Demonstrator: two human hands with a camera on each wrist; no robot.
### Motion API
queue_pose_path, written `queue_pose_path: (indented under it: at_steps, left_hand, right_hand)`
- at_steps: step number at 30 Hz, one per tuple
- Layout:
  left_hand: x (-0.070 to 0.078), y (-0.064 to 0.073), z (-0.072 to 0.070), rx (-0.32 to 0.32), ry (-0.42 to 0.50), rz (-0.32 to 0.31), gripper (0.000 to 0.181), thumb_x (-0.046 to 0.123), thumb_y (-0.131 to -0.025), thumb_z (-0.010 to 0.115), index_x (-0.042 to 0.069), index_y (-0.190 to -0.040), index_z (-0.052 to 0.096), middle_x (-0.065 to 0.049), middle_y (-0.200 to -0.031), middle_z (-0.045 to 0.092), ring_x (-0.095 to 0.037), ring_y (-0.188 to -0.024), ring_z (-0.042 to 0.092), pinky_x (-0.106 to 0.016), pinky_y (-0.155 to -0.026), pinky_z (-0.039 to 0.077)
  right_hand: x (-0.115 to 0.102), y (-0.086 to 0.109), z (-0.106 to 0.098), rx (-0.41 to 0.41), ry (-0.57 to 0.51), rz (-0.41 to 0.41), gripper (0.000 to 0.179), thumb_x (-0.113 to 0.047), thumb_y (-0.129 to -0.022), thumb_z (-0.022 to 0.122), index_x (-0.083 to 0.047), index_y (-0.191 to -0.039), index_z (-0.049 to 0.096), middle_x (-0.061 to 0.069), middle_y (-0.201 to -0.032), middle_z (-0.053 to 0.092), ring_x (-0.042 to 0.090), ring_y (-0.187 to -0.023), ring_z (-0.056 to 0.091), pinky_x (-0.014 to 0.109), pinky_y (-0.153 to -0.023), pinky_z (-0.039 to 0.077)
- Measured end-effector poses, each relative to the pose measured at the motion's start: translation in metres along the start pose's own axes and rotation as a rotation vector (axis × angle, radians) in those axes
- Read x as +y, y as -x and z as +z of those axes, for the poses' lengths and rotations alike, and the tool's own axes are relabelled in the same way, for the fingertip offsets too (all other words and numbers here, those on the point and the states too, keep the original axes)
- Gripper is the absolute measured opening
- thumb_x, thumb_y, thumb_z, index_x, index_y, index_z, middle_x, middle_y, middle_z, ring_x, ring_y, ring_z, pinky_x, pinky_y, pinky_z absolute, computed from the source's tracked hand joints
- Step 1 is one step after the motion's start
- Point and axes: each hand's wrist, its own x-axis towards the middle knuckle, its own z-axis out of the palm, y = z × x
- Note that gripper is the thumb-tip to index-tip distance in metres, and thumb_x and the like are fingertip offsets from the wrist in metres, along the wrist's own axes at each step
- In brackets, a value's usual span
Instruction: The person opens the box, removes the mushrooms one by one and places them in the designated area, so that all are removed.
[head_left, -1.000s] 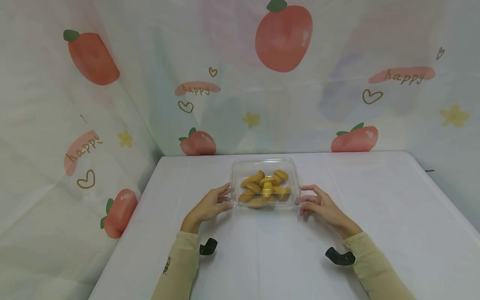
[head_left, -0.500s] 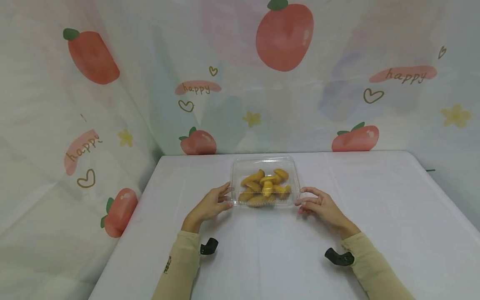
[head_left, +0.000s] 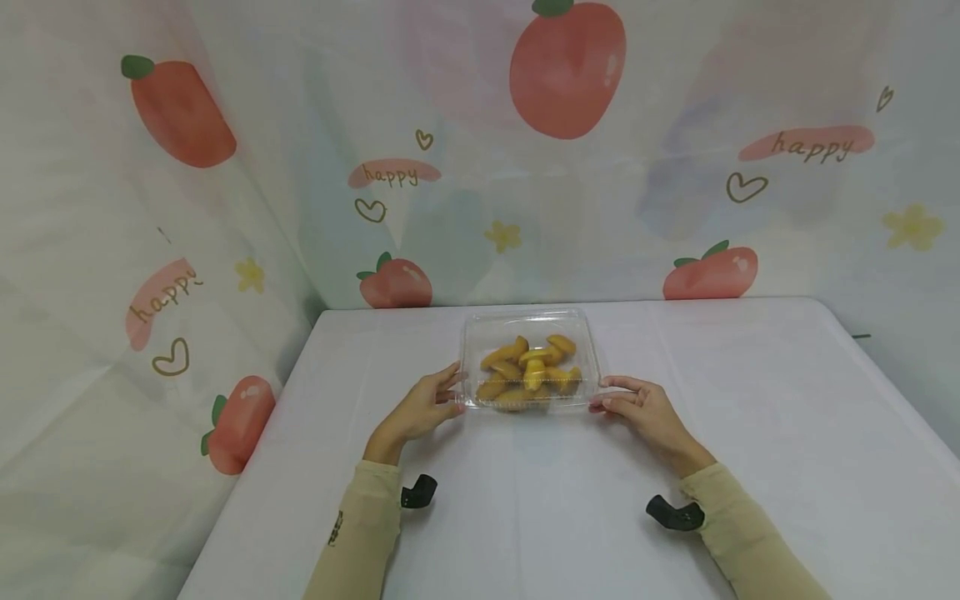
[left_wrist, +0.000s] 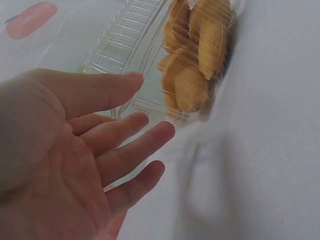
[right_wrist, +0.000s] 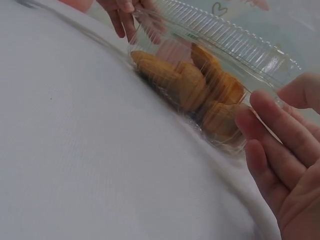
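A clear plastic food box [head_left: 528, 323] stands at the back middle of the white table. Several yellow-brown mushroom-shaped pieces [head_left: 534, 371] lie inside it. My left hand [head_left: 420, 407] is at the box's left side; in the left wrist view its thumb [left_wrist: 117, 89] meets the rim while the other fingers spread loosely below. At the right side, my right hand [head_left: 647, 410] pinches the rim between thumb and index finger. In the right wrist view, its remaining fingers [right_wrist: 272, 112] extend beside the box wall. The box's underside is hidden.
A white cloth covers the table [head_left: 517, 517]. Behind it and to the left hang cloth walls [head_left: 480, 108] printed with fruit, hearts and flowers. A black curved piece [head_left: 418, 492] sits at the left cuff, and another black piece [head_left: 675, 512] at the right.
The fingers of my right hand have drawn closer together at the box's right rim. My left hand stays nearly where it was. The whole view has shifted slightly.
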Motion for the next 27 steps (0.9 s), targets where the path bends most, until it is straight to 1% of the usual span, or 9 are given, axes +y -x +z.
queue_pose_path:
  at_steps: [6, 10, 14, 16, 17, 18, 23, 24, 27]
  left_hand:
    - [0.001, 0.0, 0.0, -0.004, 0.002, 0.016, 0.076, 0.003, -0.097, 0.064, -0.002, -0.159, 0.02, -0.019, -0.159, 0.038, -0.044, -0.137, 0.05, -0.049, -0.114, 0.041]
    - [0.002, -0.001, 0.001, -0.005, 0.01, 0.02, 0.075, 0.003, -0.097, 0.063, -0.003, -0.159, 0.022, -0.021, -0.159, 0.038, -0.044, -0.138, 0.049, -0.05, -0.114, 0.04]
    - [0.002, -0.002, 0.004, -0.009, 0.017, 0.017, 0.074, 0.003, -0.098, 0.062, -0.005, -0.159, 0.02, -0.022, -0.159, 0.038, -0.042, -0.137, 0.051, -0.05, -0.114, 0.041]
    - [0.003, -0.002, 0.004, -0.004, 0.016, 0.014, 0.074, 0.003, -0.099, 0.061, -0.004, -0.159, 0.019, -0.023, -0.159, 0.038, -0.042, -0.136, 0.052, -0.05, -0.114, 0.041]
    - [0.008, 0.0, 0.003, -0.009, 0.026, 0.009, 0.074, 0.002, -0.099, 0.06, -0.005, -0.159, 0.018, -0.024, -0.159, 0.037, -0.044, -0.136, 0.052, -0.051, -0.114, 0.04]
    - [0.008, 0.0, 0.002, -0.008, 0.028, 0.013, 0.073, 0.003, -0.099, 0.06, -0.005, -0.159, 0.018, -0.025, -0.159, 0.037, -0.044, -0.135, 0.052, -0.052, -0.114, 0.04]
    - [0.007, -0.003, 0.0, -0.002, 0.037, 0.04, 0.069, 0.002, -0.1, 0.058, -0.008, -0.157, 0.02, -0.027, -0.155, 0.042, -0.045, -0.132, 0.055, -0.052, -0.112, 0.042]
    - [0.001, -0.005, 0.001, 0.011, 0.035, 0.047, 0.068, 0.003, -0.1, 0.058, -0.008, -0.157, 0.022, -0.027, -0.154, 0.044, -0.044, -0.131, 0.057, -0.05, -0.111, 0.044]
    - [0.002, -0.006, 0.002, 0.038, 0.05, 0.036, 0.066, 0.003, -0.1, 0.058, -0.007, -0.156, 0.026, -0.026, -0.15, 0.049, -0.043, -0.129, 0.059, -0.048, -0.108, 0.048]
  right_hand:
    - [-0.001, 0.001, 0.002, 0.04, 0.067, 0.008, 0.039, -0.003, -0.1, 0.058, 0.022, -0.127, 0.045, -0.01, -0.096, 0.078, 0.002, -0.092, 0.074, 0.022, -0.082, 0.058]
    - [0.001, 0.001, 0.004, 0.043, 0.081, -0.039, 0.032, -0.002, -0.101, 0.057, 0.027, -0.114, 0.052, -0.007, -0.091, 0.078, 0.003, -0.088, 0.074, 0.021, -0.08, 0.058]
    - [0.0, -0.001, 0.006, 0.029, 0.071, -0.07, 0.028, 0.0, -0.101, 0.056, 0.028, -0.104, 0.054, -0.004, -0.087, 0.077, 0.005, -0.084, 0.074, 0.024, -0.078, 0.059]
    - [-0.001, -0.001, 0.005, 0.023, 0.075, -0.057, 0.027, 0.0, -0.101, 0.056, 0.027, -0.104, 0.055, -0.004, -0.086, 0.078, 0.006, -0.083, 0.074, 0.024, -0.078, 0.059]
    - [-0.003, -0.002, 0.005, 0.018, 0.072, -0.045, 0.026, -0.001, -0.101, 0.056, 0.026, -0.103, 0.055, -0.003, -0.087, 0.078, 0.006, -0.083, 0.074, 0.025, -0.078, 0.06]
    - [-0.004, -0.002, 0.004, 0.011, 0.07, -0.031, 0.026, -0.001, -0.101, 0.056, 0.025, -0.103, 0.056, -0.004, -0.087, 0.078, 0.007, -0.083, 0.074, 0.026, -0.078, 0.06]
    - [-0.004, -0.002, -0.004, -0.029, 0.066, 0.02, 0.017, -0.004, -0.101, 0.057, 0.013, -0.103, 0.06, -0.005, -0.09, 0.077, 0.008, -0.083, 0.074, 0.027, -0.077, 0.06]
    - [-0.003, -0.002, -0.005, -0.036, 0.065, 0.024, 0.015, -0.004, -0.101, 0.058, 0.011, -0.102, 0.06, -0.004, -0.091, 0.077, 0.007, -0.083, 0.074, 0.026, -0.076, 0.06]
    - [-0.001, -0.002, -0.008, -0.053, 0.064, 0.036, 0.012, -0.004, -0.1, 0.059, 0.008, -0.102, 0.06, -0.001, -0.092, 0.077, 0.007, -0.082, 0.074, 0.026, -0.076, 0.06]
